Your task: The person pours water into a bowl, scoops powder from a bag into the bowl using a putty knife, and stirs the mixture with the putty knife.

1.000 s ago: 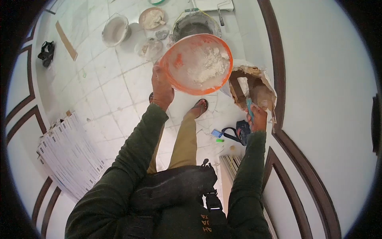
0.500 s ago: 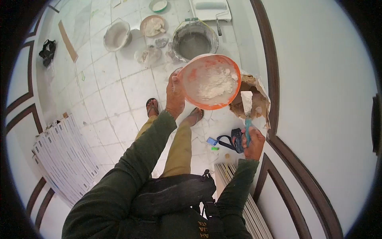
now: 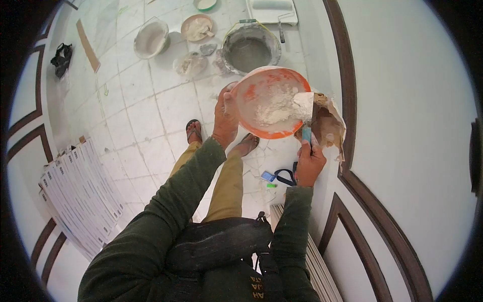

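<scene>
My left hand [image 3: 226, 115] grips the left rim of an orange bowl [image 3: 274, 135], which is tilted toward the camera. Pale powder [image 3: 274, 108] lies inside it. In my right hand [image 3: 309, 162] is a putty knife [image 3: 306, 132] with a blue-green handle. Its wide, powder-coated blade overlaps the bowl's right rim; whether it touches the rim I cannot tell. Just right of the bowl, an open, torn paper bag [image 3: 330, 126] stands against the wall, partly hidden behind bowl and knife.
Behind the bowl stands a bucket [image 3: 274, 49] of grey material. A whitish bucket [image 3: 163, 43], a plate of powder [image 3: 186, 29], a plastic bag [image 3: 190, 64] and a roller tray [image 3: 289, 17] are on the tiles. Stacked boards [image 3: 83, 186] lean at left.
The putty knife has moved from the paper bag up and left to the bowl's right rim. The bowl has shifted right and down since the earliest frame.
</scene>
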